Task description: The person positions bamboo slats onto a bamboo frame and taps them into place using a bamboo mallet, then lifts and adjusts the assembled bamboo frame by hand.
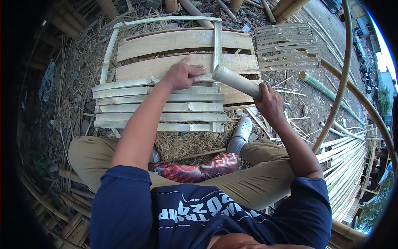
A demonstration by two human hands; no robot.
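My left hand (182,75) lies palm down over the uppermost crosswise bamboo slat (137,83), with its fingers spread onto the plank behind. A short, thick bamboo tube (238,81) is gripped by my right hand (270,103). The tube's round end is beside the upright strip (217,43) of a light bamboo frame, close to my left fingertips. Several split slats (161,108) lie in rows across the frame, nearer to me. Under the frame are wide wooden planks (186,40). What lies beneath my left palm is hidden.
A finished-looking slatted bamboo panel (286,46) lies at the back right. Green bamboo poles (331,93) and a pile of long strips (342,170) are on the right. A bent pole (344,79) arches nearby. Straw and shavings (186,145) cover the ground between my legs.
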